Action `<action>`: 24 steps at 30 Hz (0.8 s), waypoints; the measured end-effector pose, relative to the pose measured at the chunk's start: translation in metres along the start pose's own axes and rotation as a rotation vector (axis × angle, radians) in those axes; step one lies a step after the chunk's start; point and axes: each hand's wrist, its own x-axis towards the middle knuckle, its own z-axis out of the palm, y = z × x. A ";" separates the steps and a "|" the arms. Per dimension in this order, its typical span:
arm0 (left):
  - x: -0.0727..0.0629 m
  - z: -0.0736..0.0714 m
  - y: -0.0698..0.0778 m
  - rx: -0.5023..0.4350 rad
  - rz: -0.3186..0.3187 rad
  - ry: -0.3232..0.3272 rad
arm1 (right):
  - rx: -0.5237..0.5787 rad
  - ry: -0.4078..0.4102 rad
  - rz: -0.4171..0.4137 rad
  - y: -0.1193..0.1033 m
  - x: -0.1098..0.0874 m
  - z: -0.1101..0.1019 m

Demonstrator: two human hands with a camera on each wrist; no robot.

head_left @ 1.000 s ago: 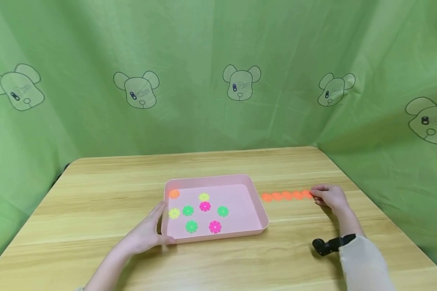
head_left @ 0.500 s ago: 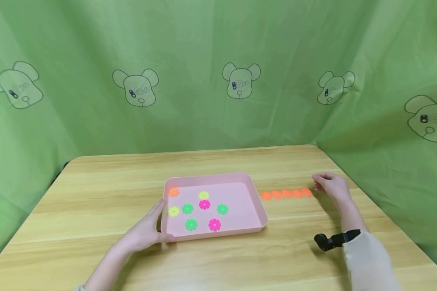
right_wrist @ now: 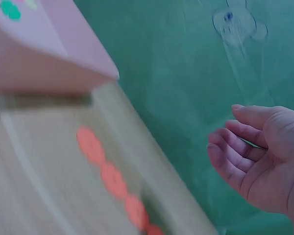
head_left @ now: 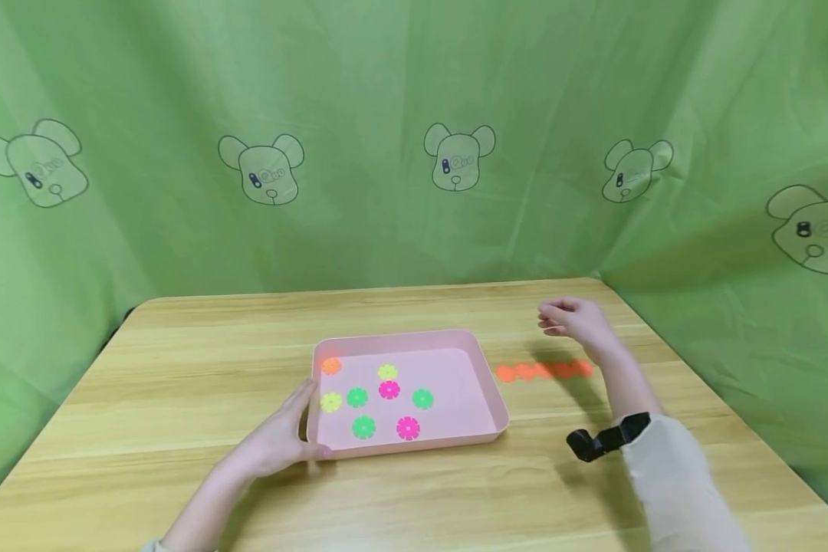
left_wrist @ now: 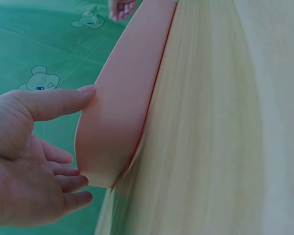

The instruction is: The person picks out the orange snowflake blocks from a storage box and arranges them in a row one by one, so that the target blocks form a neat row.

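A pink tray [head_left: 455,383] lies on the wooden table with flower-shaped plastic discs in it: green [head_left: 423,399], magenta [head_left: 408,428], yellow [head_left: 330,402] and one orange disc [head_left: 331,366]. At its near left corner is my left hand [head_left: 276,441], thumb straight against the front wall and relaxed fingers along the left side. In the left wrist view the thumb tip touches the wall's upper edge. To the right of the tray runs a row of orange discs [head_left: 525,372]. My right hand [head_left: 579,322] hovers above and behind that row, fingers loosely curled around nothing, as the right wrist view [right_wrist: 264,156] shows.
Green curtains [head_left: 359,230] printed with bear heads hang behind the table [head_left: 200,368] and along both sides. A black wrist mount [head_left: 607,438] sticks out from the right forearm, over the table surface.
My right hand has let go of the last orange disc at the row's right end, lifted, and moved left and away above the row. The left hand and tray stay in place.
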 end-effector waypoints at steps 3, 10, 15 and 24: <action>0.000 0.000 0.000 -0.001 -0.003 0.001 | 0.020 -0.046 -0.022 -0.012 0.006 0.015; 0.000 0.000 0.001 0.002 0.000 0.004 | 0.096 -0.111 -0.048 -0.037 0.018 0.053; -0.001 0.000 0.001 -0.006 0.000 0.006 | 0.102 -0.155 -0.059 -0.053 0.024 0.082; 0.000 0.000 -0.001 -0.004 0.001 0.002 | 0.131 -0.210 -0.048 -0.074 0.029 0.133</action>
